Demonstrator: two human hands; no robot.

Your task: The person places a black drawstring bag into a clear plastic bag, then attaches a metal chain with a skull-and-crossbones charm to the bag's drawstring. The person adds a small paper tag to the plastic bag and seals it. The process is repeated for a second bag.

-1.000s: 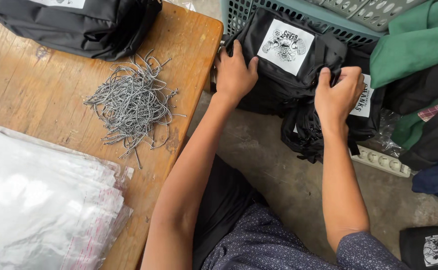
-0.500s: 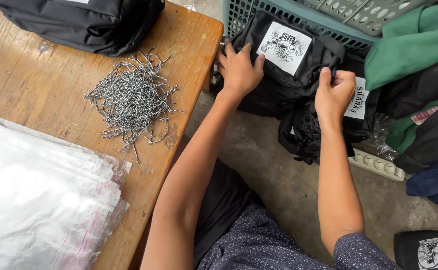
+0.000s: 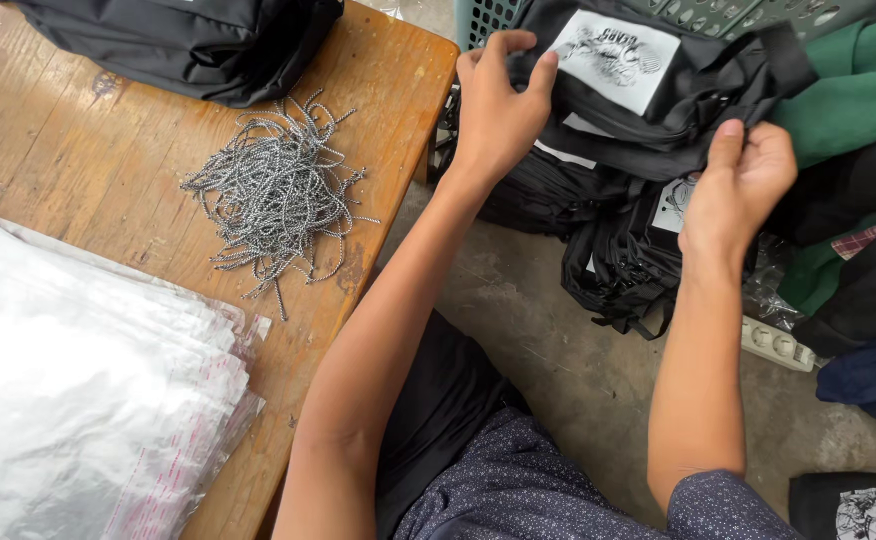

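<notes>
Both hands hold a folded black bag (image 3: 658, 110) with a white printed patch, at the far right beyond the worktop (image 3: 78, 170) edge. The left hand (image 3: 498, 110) has its grip closed on the bag's left end; the right hand (image 3: 743, 185) pinches its right edge. Under it lies a pile of more black bags (image 3: 598, 250) in front of a green crate (image 3: 728, 15). On the wooden worktop sit a heap of grey cords (image 3: 273, 195), a stack of clear plastic sleeves (image 3: 68, 400) near left, and another black bag bundle (image 3: 188, 40) far left.
</notes>
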